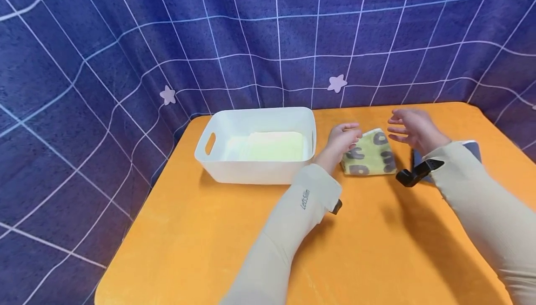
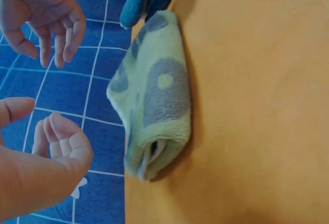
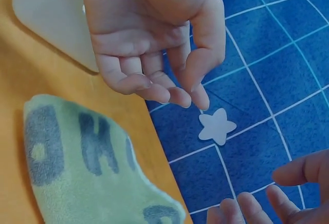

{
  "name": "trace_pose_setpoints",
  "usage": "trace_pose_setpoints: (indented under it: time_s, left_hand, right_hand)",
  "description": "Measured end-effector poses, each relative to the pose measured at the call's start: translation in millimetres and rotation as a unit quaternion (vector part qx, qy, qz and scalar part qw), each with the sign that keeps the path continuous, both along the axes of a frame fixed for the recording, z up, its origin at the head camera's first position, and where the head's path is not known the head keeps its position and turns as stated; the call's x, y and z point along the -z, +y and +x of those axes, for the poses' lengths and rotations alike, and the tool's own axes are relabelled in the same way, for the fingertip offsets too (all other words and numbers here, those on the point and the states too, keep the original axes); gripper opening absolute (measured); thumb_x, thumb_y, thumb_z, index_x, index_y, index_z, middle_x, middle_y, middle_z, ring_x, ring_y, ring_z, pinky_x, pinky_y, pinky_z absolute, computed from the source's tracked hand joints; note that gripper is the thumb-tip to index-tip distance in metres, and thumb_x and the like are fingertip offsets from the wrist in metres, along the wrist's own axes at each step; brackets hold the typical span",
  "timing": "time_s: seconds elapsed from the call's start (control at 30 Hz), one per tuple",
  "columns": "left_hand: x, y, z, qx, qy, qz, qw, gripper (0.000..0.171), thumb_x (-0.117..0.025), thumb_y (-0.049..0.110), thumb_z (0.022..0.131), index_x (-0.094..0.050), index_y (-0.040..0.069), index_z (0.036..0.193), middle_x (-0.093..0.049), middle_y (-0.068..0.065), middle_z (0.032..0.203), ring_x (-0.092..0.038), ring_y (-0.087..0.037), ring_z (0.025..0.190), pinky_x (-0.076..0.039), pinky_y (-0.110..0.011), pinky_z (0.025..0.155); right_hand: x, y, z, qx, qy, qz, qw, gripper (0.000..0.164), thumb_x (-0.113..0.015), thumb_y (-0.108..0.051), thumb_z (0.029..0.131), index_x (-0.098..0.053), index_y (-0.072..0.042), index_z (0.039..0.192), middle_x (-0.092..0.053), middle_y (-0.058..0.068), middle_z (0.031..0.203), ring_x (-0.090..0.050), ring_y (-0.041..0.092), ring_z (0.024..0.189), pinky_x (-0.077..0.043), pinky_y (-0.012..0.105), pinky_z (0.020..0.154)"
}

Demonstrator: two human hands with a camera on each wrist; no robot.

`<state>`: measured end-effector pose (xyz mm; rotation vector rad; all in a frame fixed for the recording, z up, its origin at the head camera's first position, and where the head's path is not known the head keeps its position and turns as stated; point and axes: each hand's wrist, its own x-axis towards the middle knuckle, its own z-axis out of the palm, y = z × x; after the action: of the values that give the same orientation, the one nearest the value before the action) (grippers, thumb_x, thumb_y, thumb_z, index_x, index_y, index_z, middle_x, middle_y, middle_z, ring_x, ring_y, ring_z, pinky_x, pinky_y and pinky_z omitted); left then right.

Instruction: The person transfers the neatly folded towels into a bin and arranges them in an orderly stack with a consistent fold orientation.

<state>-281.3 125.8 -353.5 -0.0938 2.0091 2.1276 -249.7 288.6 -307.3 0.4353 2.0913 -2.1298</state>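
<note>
A folded yellow-green towel (image 1: 370,154) with grey letters lies on the table between my two hands. My left hand (image 1: 342,141) hovers by its left side, fingers loosely bent with nothing in them. Over on the right, my right hand (image 1: 414,127) is raised beside the towel, its fingers relaxed and holding nothing. In the left wrist view the towel (image 2: 157,95) shows its rolled fold, and both palms face each other above it. A folded dark blue towel (image 1: 472,149) sits partly hidden beneath my right wrist.
Left of my left hand stands a white plastic bin (image 1: 251,172) with handle holes, a pale yellow-green piece of cloth (image 1: 276,146) inside it. The orange table (image 1: 201,244) ends at the back against a blue checked curtain (image 1: 259,40) with stars.
</note>
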Motion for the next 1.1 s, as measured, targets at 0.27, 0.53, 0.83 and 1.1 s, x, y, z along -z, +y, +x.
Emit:
trace_pose_setpoints:
  time_s: [0.27,0.53,0.83,1.1]
  left_hand:
    - [8.6,-3,-1.3,-0.013,0.002,-0.013,0.9998,0.024,-0.064,-0.001,0.076,-0.069,0.012,0.096,-0.061,0.0,0.075,-0.05,-0.006,0.061,-0.047,-0.022,0.06]
    - [15.0,-8,-2.7,-0.025,0.0,-0.018,0.9995,0.026,-0.062,-0.002,0.076,-0.069,0.01,0.097,-0.062,0.001,0.074,-0.054,-0.01,0.064,-0.052,-0.029,0.069]
    - [26.6,-8,-1.6,-0.034,-0.02,-0.033,0.9987,0.023,-0.065,-0.001,0.076,-0.069,0.007,0.098,-0.06,0.0,0.071,-0.046,-0.007,0.051,-0.039,-0.015,0.05]
    - [33.1,-9,-1.0,-0.05,-0.02,-0.039,0.9978,0.027,-0.065,-0.002,0.075,-0.069,0.005,0.101,-0.06,0.002,0.072,-0.05,-0.007,0.055,-0.042,-0.015,0.053]
  right_hand:
    - [8.4,2,1.4,0.0,0.003,-0.033,0.999,0.014,-0.046,-0.024,0.095,-0.042,-0.015,0.106,-0.04,0.005,0.107,-0.056,0.008,0.075,-0.051,0.025,0.078]
    - [18.3,2,0.4,-0.005,-0.011,-0.014,1.0,0.015,-0.043,-0.026,0.096,-0.043,-0.016,0.107,-0.038,0.006,0.111,-0.058,0.007,0.074,-0.05,0.025,0.081]
    - [28.3,4,6.8,-0.004,-0.016,-0.069,0.997,0.013,-0.048,-0.019,0.094,-0.046,-0.009,0.102,-0.043,0.006,0.102,-0.06,0.011,0.073,-0.052,0.026,0.076]
    - [33.2,6,4.4,-0.002,-0.048,-0.052,0.998,0.017,-0.043,-0.027,0.097,-0.043,-0.016,0.109,-0.039,0.004,0.111,-0.059,0.009,0.077,-0.05,0.025,0.08]
